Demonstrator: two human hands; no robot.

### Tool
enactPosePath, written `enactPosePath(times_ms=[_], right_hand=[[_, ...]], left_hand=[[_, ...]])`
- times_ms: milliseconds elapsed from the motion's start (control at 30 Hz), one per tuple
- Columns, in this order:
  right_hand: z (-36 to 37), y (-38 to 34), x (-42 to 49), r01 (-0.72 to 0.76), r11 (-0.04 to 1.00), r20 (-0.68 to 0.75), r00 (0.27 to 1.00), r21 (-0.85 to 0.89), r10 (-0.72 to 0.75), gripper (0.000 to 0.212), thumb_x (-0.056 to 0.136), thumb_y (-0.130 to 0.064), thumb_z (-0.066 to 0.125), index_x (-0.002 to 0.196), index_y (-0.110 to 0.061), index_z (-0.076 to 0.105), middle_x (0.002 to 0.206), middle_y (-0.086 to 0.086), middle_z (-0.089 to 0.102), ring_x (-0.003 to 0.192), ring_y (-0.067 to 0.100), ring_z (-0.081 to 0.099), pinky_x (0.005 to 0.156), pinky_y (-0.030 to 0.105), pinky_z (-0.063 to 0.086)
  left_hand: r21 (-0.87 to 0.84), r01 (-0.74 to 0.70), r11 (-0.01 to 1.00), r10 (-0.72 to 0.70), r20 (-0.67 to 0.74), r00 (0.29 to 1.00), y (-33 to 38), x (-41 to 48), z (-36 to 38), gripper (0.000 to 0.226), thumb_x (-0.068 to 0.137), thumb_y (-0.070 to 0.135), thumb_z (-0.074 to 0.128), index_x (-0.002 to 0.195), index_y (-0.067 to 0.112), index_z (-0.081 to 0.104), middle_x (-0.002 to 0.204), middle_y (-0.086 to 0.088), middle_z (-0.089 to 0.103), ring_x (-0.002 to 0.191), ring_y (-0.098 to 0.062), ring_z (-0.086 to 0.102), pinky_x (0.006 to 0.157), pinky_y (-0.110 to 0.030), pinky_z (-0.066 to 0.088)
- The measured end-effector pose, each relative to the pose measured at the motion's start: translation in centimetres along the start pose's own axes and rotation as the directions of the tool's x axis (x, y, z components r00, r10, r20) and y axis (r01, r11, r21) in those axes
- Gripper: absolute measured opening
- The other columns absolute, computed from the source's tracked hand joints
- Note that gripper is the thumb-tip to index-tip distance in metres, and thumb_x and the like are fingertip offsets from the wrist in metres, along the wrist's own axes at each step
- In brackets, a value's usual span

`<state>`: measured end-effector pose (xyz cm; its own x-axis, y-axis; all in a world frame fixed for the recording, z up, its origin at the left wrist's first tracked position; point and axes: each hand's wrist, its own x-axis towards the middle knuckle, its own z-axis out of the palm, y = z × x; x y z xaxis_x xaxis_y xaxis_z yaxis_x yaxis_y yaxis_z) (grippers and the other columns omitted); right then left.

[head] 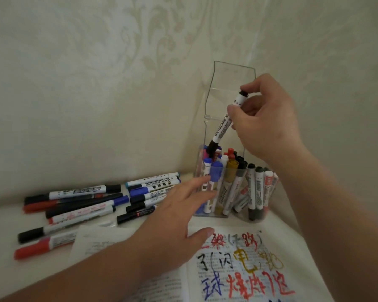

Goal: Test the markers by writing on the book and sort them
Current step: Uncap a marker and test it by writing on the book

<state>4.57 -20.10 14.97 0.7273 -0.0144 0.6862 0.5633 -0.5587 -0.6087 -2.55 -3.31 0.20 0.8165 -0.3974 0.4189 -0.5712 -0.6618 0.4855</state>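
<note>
My right hand (264, 118) grips a black whiteboard marker (224, 125) near its top end, cap pointing down into the clear acrylic holder (207, 127), which is packed with several markers. My left hand (172, 216) hovers open, fingers spread, its fingertips at the front of the holder. An open book (238, 269) lies below, its right page covered with black, yellow, blue and red handwriting. A pile of loose markers (85, 205) with black, red and blue caps lies on the white surface to the left.
A second clear cup (260, 190) with several black and red markers stands right of the holder, against the wall corner. Patterned wallpaper rises close behind. The loose markers spread from the left edge to the holder's base.
</note>
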Motion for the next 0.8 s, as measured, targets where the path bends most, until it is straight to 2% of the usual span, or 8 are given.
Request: enactPosePath(times_ms=[167,300,367,433,533,667,733,800], right_hand=[[0.1,0.7,-0.5,0.029,0.994,-0.02,0.999,-0.101,-0.031,0.02,0.092,-0.018,0.067,0.102,-0.03,0.055,0.073,0.0,0.066,0.057,0.01,0.061,0.048,0.019,0.049],[1.9,1.3,-1.2,0.009,0.931,0.266,0.959,-0.365,0.095,0.003,0.095,-0.023,0.066,0.093,-0.021,0.064,0.076,-0.001,0.066,0.066,0.012,0.064,0.051,0.023,0.05],[2.6,1.7,-1.6,0.099,0.826,0.394,0.906,-0.555,0.156,0.022,0.098,-0.029,0.06,0.083,-0.016,0.069,0.073,0.003,0.066,0.069,0.022,0.064,0.058,0.03,0.052],[2.7,1.9,-1.7,0.122,0.831,0.443,0.882,-0.542,0.16,0.038,0.102,-0.033,0.053,0.074,-0.012,0.068,0.068,0.007,0.067,0.063,0.024,0.062,0.059,0.035,0.052],[1.8,1.7,-2.1,0.087,0.924,0.41,0.908,-0.373,0.08,0.04,0.104,-0.028,0.05,0.07,-0.01,0.061,0.068,0.005,0.063,0.059,0.019,0.053,0.057,0.033,0.042],[-1.9,1.0,-2.3,0.091,0.959,0.119,0.991,-0.267,-0.061,0.012,0.1,-0.02,0.059,0.099,-0.026,0.07,0.091,-0.015,0.065,0.067,-0.002,0.054,0.061,0.018,0.043],[-4.3,1.3,-1.4,-0.002,0.924,0.061,0.998,-0.383,0.028,0.01,0.099,-0.029,0.059,0.097,-0.028,0.069,0.09,-0.018,0.065,0.076,0.0,0.059,0.062,0.021,0.043],[-5.8,2.0,-0.3,-0.091,0.831,0.166,0.962,-0.548,0.215,0.03,0.1,-0.047,0.054,0.094,-0.022,0.071,0.088,-0.01,0.068,0.083,0.01,0.063,0.069,0.029,0.046]], left_hand=[[0.018,-0.024,1.0,0.024,-0.002,1.0,-0.1,0.0,0.1,0.065,0.095,0.046,0.061,0.151,0.05,0.027,0.154,0.044,-0.007,0.145,0.014,-0.008,0.119,-0.025,0.008],[0.024,-0.043,0.999,0.043,0.001,0.999,-0.3,-0.1,0.2,0.064,0.096,0.045,0.061,0.151,0.047,0.029,0.156,0.041,-0.004,0.147,0.011,-0.007,0.119,-0.023,0.006],[0.034,-0.045,0.998,0.045,0.003,0.999,-0.3,-0.1,0.3,0.064,0.096,0.046,0.06,0.152,0.046,0.028,0.157,0.04,-0.003,0.146,0.013,-0.009,0.117,-0.018,0.002],[0.04,-0.051,0.998,0.051,0.001,0.999,-0.3,-0.1,0.3,0.064,0.096,0.047,0.059,0.152,0.046,0.028,0.157,0.039,-0.002,0.145,0.014,-0.01,0.115,-0.015,-0.001],[0.036,-0.057,0.998,0.056,0.011,0.998,-0.4,-0.1,0.3,0.065,0.096,0.047,0.059,0.152,0.047,0.026,0.157,0.039,-0.002,0.145,0.013,-0.01,0.115,-0.015,-0.002],[0.011,-0.059,0.998,0.059,0.021,0.998,-0.4,-0.1,0.2,0.062,0.097,0.045,0.059,0.151,0.049,0.027,0.155,0.043,-0.001,0.145,0.013,-0.01,0.115,-0.016,-0.001],[0.018,-0.063,0.998,0.063,-0.005,0.998,-0.4,-0.1,0.3,0.054,0.1,0.043,0.054,0.149,0.048,0.032,0.155,0.041,0.01,0.146,0.012,-0.001,0.117,-0.017,0.003],[-0.005,-0.044,0.999,0.043,-0.06,0.997,-0.7,-0.1,0.6,0.04,0.105,0.037,0.043,0.145,0.044,0.044,0.145,0.035,0.037,0.14,0.009,0.024,0.117,-0.019,0.02]])
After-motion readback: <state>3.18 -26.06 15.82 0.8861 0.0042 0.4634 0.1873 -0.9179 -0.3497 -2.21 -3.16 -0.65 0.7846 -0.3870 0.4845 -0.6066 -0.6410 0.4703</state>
